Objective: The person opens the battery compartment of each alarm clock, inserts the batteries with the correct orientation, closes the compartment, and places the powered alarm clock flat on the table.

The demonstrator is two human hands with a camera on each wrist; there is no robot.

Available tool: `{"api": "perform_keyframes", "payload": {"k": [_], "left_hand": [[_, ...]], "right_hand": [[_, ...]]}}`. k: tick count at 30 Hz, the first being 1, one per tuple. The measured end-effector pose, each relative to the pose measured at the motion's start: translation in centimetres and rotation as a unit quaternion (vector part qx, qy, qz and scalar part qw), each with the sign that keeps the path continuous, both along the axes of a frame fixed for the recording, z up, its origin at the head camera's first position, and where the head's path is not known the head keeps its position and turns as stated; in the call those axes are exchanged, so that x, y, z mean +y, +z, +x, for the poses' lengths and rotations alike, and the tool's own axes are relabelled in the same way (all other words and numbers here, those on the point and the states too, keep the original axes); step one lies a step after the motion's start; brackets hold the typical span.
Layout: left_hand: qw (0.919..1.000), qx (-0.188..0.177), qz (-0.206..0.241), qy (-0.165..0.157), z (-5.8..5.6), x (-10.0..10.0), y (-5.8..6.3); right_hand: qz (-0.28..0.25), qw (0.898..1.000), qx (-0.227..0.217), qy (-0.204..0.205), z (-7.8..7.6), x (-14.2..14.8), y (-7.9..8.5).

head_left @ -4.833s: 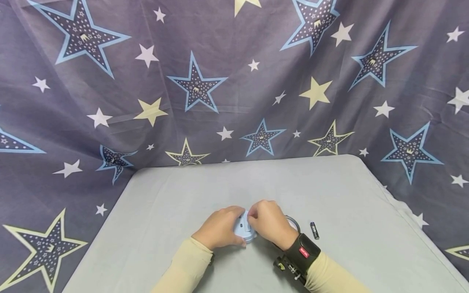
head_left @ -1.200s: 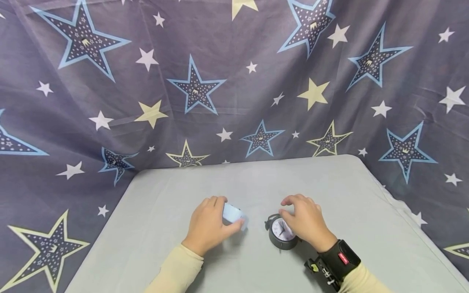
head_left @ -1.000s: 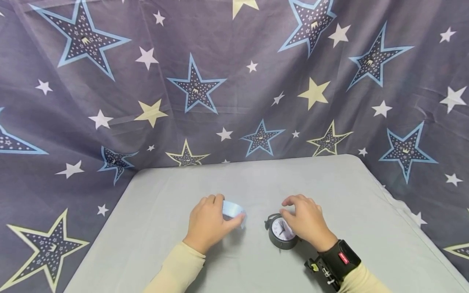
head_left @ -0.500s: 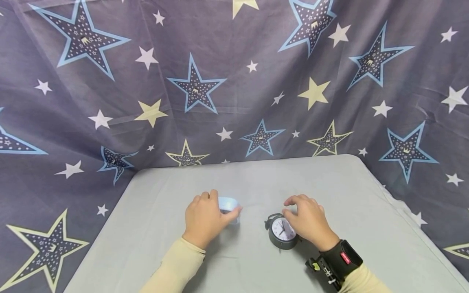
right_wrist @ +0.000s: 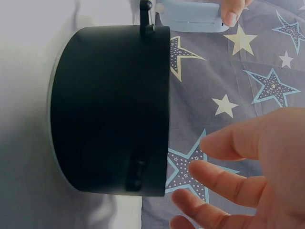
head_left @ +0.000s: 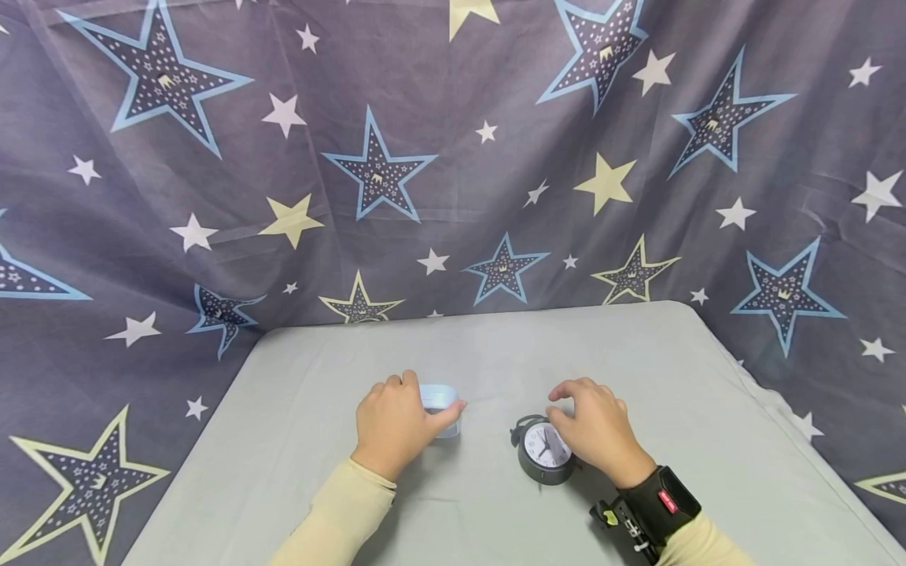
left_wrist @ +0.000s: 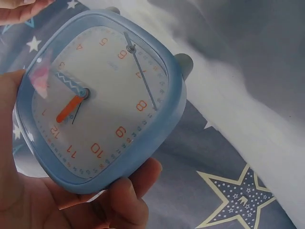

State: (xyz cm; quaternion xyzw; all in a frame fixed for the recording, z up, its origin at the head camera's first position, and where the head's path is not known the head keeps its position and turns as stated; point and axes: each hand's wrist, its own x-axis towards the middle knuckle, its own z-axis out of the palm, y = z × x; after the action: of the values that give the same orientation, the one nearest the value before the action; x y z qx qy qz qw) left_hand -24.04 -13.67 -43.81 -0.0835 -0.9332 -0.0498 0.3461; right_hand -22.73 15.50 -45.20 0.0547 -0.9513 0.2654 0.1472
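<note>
My left hand point(head_left: 392, 424) grips a light blue alarm clock point(head_left: 439, 398) between thumb and fingers. In the left wrist view the blue clock's dial point(left_wrist: 107, 71) has orange numerals, a short orange hand and a patterned blue hand. That dial appears upside down there. My right hand point(head_left: 598, 431) is held at the right of a round black alarm clock point(head_left: 542, 445), with loosely bent fingers and nothing between them. The right wrist view shows the black clock's dark casing point(right_wrist: 109, 109) close by, apart from the fingertips. Part of the black clock is hidden behind my right hand.
A pale grey cloth covers the table point(head_left: 340, 362). Behind and beside it hangs a dark curtain point(head_left: 453, 189) printed with stars. A black strap with a small device point(head_left: 654, 507) is worn on my right wrist.
My right hand has left the blue clock's back for the black clock's side. My left hand has turned the blue clock and drawn it left. The battery at the right is out of sight.
</note>
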Motion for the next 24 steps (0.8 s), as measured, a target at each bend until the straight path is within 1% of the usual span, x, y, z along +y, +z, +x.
{"api": "perform_keyframes", "payload": {"k": [10, 24], "left_hand": [[0.9999, -0.007, -0.006, 0.006, -0.27, 0.05, -0.47], [0.9997, -0.022, -0.006, 0.011, -0.19, 0.16, -0.76]], "right_hand": [[-0.002, 1.000, -0.004, -0.002, -0.01, 0.00, -0.16], [0.003, 1.000, -0.003, -0.002, -0.04, 0.00, -0.22]]}}
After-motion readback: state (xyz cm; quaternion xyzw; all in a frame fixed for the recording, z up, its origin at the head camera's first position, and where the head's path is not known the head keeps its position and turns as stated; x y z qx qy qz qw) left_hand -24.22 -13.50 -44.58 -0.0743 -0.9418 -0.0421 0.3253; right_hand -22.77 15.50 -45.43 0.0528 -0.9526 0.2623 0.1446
